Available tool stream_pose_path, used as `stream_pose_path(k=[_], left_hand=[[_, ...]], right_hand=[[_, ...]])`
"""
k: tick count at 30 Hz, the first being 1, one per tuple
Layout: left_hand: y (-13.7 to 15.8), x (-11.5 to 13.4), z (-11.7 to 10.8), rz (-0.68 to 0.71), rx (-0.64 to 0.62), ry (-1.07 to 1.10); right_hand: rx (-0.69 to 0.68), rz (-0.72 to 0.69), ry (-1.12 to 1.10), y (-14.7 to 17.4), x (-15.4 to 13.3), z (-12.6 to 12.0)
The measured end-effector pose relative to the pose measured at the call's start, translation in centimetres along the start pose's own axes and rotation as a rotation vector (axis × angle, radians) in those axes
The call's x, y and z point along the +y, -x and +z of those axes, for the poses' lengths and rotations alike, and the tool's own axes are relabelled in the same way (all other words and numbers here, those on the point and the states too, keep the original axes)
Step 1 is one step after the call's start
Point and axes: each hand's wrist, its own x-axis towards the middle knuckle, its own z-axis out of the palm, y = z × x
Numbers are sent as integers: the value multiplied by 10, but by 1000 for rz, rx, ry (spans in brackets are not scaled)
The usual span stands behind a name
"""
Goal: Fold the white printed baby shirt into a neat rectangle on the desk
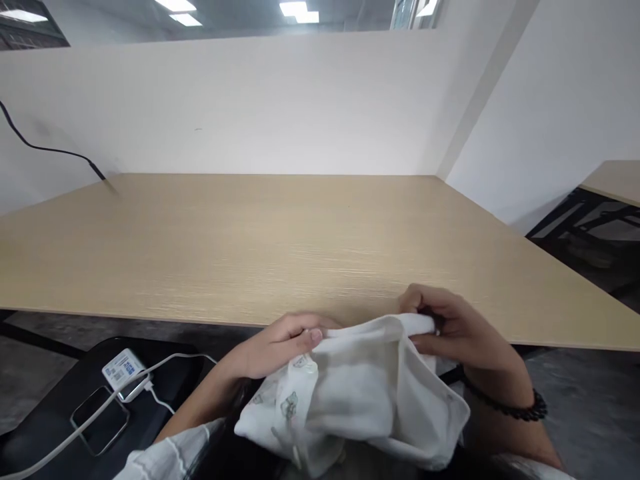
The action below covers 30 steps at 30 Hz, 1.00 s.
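A soft white cloth item (360, 387) with small grey-green printed figures on its left part hangs over my lap at the table's front edge. I cannot make out whether it is a garment or a bag. My left hand (287, 343) grips its upper left edge, thumb on top and fingers behind the fabric. At the upper right corner, my right hand (450, 327) pinches a folded bit of the cloth between thumb and fingers. A dark bead bracelet (505, 400) circles my right wrist. The lower folds sag loosely below both hands.
The light wood table (250, 233) runs back to a white partition (275, 107). At lower left, a black chair seat (165, 373) carries a white box-like device (124, 373) with white cables, and a phone-like object (100, 417). A black cable (55, 150) hangs at far left.
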Motion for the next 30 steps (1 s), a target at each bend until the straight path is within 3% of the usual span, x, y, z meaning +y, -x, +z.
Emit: stream_pose_path(k=[7, 17, 20, 23, 27, 29, 30], left_hand=[[3, 20, -28, 175, -49, -390], [5, 32, -47, 187, -201, -452], [7, 29, -50, 176, -42, -473], [16, 33, -49, 205, 277, -466], [26, 60, -51, 398, 766, -622], [19, 76, -64, 408, 902, -782], [10, 82, -76, 355, 908, -871]], right_hand=[[83, -164, 367, -1, -21, -37], [140, -194, 655, 5, -35, -50], [145, -202, 660, 5, -30, -59], [162, -298, 600, 12, -30, -62], [412, -525, 604, 11, -44, -59], [510, -490, 669, -11, -50, -62], [520, -426, 691, -28, -51, -65]])
